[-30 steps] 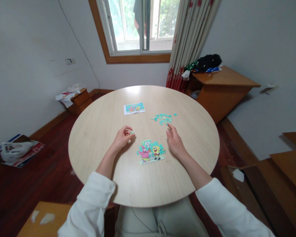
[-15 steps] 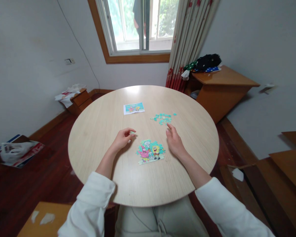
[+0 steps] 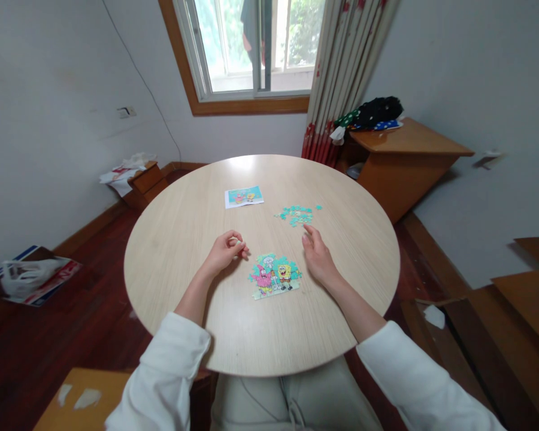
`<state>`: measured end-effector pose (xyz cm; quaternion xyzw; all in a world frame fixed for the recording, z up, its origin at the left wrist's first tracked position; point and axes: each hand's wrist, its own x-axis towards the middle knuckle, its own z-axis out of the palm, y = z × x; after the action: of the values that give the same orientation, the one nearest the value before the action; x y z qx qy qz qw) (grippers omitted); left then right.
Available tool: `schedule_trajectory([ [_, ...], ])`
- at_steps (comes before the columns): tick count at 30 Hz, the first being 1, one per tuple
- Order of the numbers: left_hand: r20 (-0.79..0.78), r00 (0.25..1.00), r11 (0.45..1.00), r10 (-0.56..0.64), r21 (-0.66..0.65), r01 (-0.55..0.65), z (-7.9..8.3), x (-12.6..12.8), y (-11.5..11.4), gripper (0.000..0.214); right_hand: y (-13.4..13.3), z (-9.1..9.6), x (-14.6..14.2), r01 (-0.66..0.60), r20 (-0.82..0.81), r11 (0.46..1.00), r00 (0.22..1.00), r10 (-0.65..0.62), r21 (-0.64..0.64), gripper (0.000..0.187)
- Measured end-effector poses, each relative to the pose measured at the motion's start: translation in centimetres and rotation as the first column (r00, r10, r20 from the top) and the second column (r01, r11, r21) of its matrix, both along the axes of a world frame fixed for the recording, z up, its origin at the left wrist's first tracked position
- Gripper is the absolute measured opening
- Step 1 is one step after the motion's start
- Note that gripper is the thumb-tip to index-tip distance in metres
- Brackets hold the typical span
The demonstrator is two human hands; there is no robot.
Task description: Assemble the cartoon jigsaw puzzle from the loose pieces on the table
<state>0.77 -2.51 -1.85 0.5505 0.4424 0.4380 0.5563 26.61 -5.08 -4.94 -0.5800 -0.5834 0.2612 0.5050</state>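
A partly joined cartoon jigsaw (image 3: 275, 276) lies on the round wooden table (image 3: 197, 197) in front of me. My left hand (image 3: 224, 251) rests just left of it, fingertips pinched on a small teal puzzle piece (image 3: 239, 243). My right hand (image 3: 317, 257) lies on the table at the jigsaw's right edge, fingers loosely apart and holding nothing. Behind the right hand is a small heap of loose teal pieces (image 3: 297, 214). A printed reference picture (image 3: 244, 196) lies farther back.
A wooden desk (image 3: 404, 155) with dark clothes on it stands at the right by a curtain (image 3: 341, 78). A window (image 3: 256, 42) is behind the table. Bags and papers (image 3: 27, 278) lie on the floor at left, cardboard (image 3: 525, 299) at right.
My left fingers have turned the small piece slightly and shifted a little toward the jigsaw. My right hand has barely moved.
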Motion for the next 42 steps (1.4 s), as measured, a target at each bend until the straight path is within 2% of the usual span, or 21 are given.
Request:
schedule_trajectory([
  [6,0.117,0.993,0.994,-0.002,-0.11,0.015,-0.5,0.0,0.2,0.037,0.1,-0.2,0.1,0.012,-0.001,1.0,1.0,-0.012,0.019,0.059],
  [12,0.163,0.987,0.99,0.006,-0.14,0.017,-0.7,0.0,0.4,0.019,0.2,-0.5,0.2,0.018,0.002,1.0,1.0,-0.018,0.018,0.057],
  [17,0.138,0.987,0.987,0.08,-0.146,-0.059,-0.2,0.3,0.3,0.003,0.6,-0.5,0.2,0.024,0.032,0.999,0.999,-0.025,0.027,0.054],
  [23,0.168,0.968,0.972,0.185,-0.178,-0.154,0.1,0.3,0.5,0.019,2.5,-0.7,0.8,0.027,0.085,0.998,0.996,-0.031,0.051,0.045],
  [30,0.208,0.957,0.959,0.204,-0.24,-0.153,0.2,0.2,0.5,0.024,5.4,-0.8,0.8,0.021,0.239,0.997,0.97,-0.04,0.08,0.041],
  [33,0.218,0.957,0.959,0.19,-0.252,-0.133,0.1,0.2,0.5,0.02,6.3,-0.6,0.2,-0.042,0.399,0.993,0.917,-0.004,0.107,0.041],
  [38,0.23,0.958,0.954,0.172,-0.28,-0.104,0.1,0.0,0.4,0.018,7.3,0.4,-1.5,-0.084,0.65,0.993,0.76,0.01,0.083,0.039],
  [40,0.234,0.958,0.953,0.164,-0.288,-0.093,0.2,-0.1,0.2,0.018,7.6,0.8,-2.0,-0.075,0.713,0.996,0.701,0.016,0.051,0.04],
  [42,0.237,0.958,0.954,0.159,-0.288,-0.087,0.2,-0.2,0.2,0.018,7.9,1.0,-2.4,-0.011,0.751,1.0,0.661,0.0,0.009,0.042],
])
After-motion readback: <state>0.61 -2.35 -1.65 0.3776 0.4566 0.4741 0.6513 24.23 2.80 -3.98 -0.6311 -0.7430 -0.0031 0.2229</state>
